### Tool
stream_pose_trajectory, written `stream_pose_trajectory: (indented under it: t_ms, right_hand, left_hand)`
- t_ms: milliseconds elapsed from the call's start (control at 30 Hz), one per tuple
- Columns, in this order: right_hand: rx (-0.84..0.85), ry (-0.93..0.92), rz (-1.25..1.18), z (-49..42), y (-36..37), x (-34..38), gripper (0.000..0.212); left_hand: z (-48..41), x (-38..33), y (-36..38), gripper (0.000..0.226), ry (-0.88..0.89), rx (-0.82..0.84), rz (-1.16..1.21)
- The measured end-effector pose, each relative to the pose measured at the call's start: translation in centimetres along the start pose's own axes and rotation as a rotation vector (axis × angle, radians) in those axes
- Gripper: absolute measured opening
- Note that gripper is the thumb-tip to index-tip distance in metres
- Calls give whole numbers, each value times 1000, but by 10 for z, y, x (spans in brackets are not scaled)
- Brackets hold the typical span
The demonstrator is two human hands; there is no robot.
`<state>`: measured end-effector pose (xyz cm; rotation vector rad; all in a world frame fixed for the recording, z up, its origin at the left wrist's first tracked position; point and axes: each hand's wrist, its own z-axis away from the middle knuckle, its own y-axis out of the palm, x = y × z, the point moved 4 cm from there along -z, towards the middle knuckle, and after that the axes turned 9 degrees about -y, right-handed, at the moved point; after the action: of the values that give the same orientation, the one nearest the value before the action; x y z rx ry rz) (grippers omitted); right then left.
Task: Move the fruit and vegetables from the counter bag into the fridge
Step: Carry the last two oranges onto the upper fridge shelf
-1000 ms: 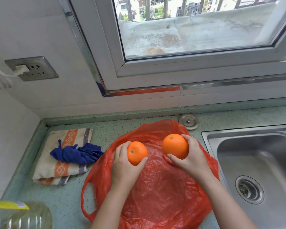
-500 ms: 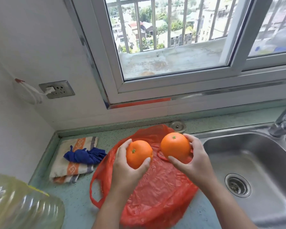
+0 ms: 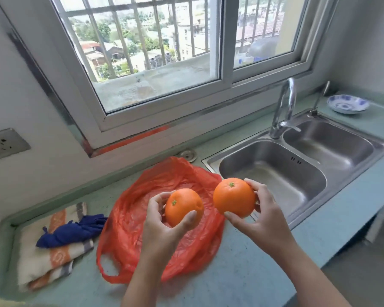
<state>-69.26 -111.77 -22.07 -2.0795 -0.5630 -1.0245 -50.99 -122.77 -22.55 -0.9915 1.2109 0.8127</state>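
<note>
A red plastic bag (image 3: 142,209) lies flat and crumpled on the green counter (image 3: 242,273), with nothing visible in it. Above the bag, my left hand (image 3: 162,227) grips a smaller orange (image 3: 182,206), thumb in front and fingers behind. My right hand (image 3: 262,216) holds a larger orange (image 3: 234,197) over the bag's right edge, near the sink's rim. Both oranges are lifted clear of the counter. No fridge is in view.
A double steel sink (image 3: 293,171) with a tap (image 3: 283,107) lies to the right. A folded striped towel (image 3: 42,260) with a blue cloth (image 3: 73,229) on it sits left of the bag. A blue-and-white dish (image 3: 348,104) stands far right. The window is behind.
Both hands have lifted the oranges up from the bag and shifted them right. My view has swung up and right, so the whole sink now shows.
</note>
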Motion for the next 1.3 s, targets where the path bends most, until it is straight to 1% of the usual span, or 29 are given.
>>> stream_pose_trajectory:
  t_ms: [33,100,300,400,500,567,633,700,833,933,1067,1167,1300]
  right_hand:
    - [-31,28,14,11,-7,2,75]
    - [-59,55,25,26,-18,6,75]
    - [-175,126,117,71,-70,10,66]
    - [-284,165,160,93,-107,8,65]
    - [-398,204,223,120,-148,2,63]
    - [-473,241,251,141,-181,-4,66]
    - [-541,260,286,163,-217,-10,71]
    - [-598,261,310,187,-255,-15,73]
    - [-722,278,359,239,-338,-25,67]
    - [-829,330,429,287,-402,-33,72]
    - [-937,392,566,353,-478,-31,77]
    - [-1017,428,617,402,-522,-26,74]
    - [-1156,493,641,458,-562,-21,70]
  left_hand:
    - [4,2,5,71,-2,45,4]
    - [7,6,13,69,-5,75,11]
    - [24,6,64,67,10,226,41]
    - [37,-7,104,69,52,332,17]
    - [55,-24,149,65,87,426,9]
    - [69,-34,184,62,117,482,-12]
    - [88,-41,223,63,130,543,-16]
    - [113,-48,264,65,139,609,-21]
    - [178,-67,351,63,168,740,-25]
    - [231,-80,421,69,194,838,-27]
    - [306,-97,503,63,258,968,-15]
    - [366,-104,551,61,280,1083,-12]
    - [433,-106,599,58,313,1259,-50]
